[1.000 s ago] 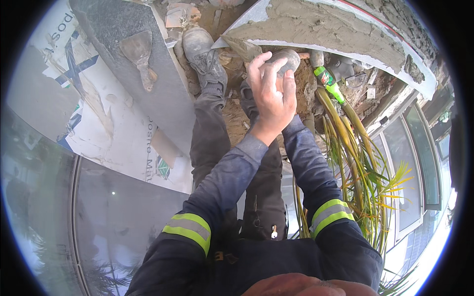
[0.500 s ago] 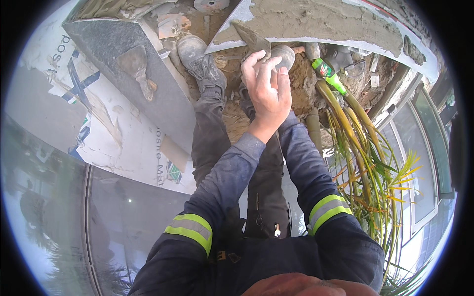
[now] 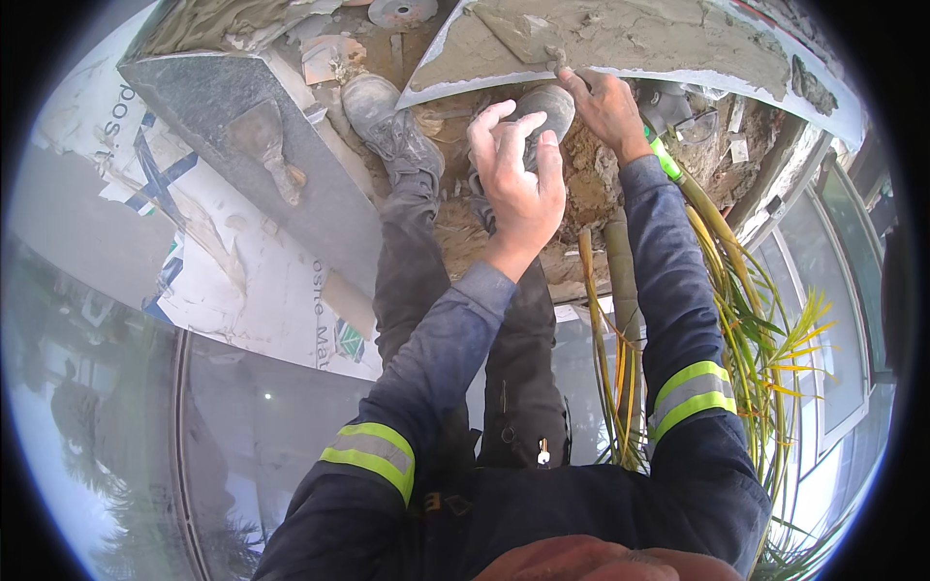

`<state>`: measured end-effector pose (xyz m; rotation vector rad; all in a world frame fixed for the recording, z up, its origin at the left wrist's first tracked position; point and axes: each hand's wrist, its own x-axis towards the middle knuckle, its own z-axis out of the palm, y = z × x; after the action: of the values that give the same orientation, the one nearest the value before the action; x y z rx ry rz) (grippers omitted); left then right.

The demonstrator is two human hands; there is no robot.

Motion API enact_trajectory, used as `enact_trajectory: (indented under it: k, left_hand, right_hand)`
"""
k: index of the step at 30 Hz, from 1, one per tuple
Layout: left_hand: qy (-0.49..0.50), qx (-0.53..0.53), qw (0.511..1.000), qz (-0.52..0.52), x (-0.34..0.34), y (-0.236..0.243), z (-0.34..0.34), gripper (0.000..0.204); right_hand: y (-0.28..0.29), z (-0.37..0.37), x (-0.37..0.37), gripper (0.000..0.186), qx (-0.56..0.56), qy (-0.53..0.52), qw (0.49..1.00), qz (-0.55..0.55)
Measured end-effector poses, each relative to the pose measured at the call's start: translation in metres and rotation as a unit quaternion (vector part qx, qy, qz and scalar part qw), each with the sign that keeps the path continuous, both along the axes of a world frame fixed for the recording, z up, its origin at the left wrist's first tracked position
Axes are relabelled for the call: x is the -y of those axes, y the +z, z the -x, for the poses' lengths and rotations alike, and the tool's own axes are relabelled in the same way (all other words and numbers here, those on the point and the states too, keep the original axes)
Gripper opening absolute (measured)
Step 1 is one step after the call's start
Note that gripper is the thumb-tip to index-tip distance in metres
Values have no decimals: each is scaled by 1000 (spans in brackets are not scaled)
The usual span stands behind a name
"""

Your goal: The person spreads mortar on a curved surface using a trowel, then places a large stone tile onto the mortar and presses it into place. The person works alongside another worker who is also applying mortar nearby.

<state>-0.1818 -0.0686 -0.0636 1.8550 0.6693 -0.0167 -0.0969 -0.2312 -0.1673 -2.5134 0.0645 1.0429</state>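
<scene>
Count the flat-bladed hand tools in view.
2: a trowel in the right hand, its blade against the mortar, and a scraper lying on the dark grey slab. Others may be hidden.

Trowel (image 3: 519,41) on mortar (image 3: 649,41), scraper (image 3: 262,138) on slab (image 3: 325,228)

Pale slab coated with grey mortar (image 3: 630,44), cut off above. At its lower edge, the right grip (image 3: 604,108) hides the handle of a mortar-smeared triangular trowel (image 3: 515,37); below, the right wrist (image 3: 635,148) partly covers a bright-green plastic bottle (image 3: 666,159). Left of the slab: round grey disc (image 3: 402,12), cropped.
</scene>
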Motion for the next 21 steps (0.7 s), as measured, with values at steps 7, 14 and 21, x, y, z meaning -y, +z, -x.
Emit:
enact_trajectory:
  k: [7, 14, 21]
  left_hand:
    - [3, 6, 1000, -9, -2, -5, 0, 20]
    - [1, -16, 1000, 9, -1, -2, -1, 19]
    - [-33, -7, 999, -12, -11, 4, -8, 19]
  right_hand:
    - [28, 19, 2, 47, -87, -112, 988, -60]
    - [24, 7, -13, 43, 88, 60, 994, -13]
    - [30, 39, 61, 43, 88, -149, 982, 73]
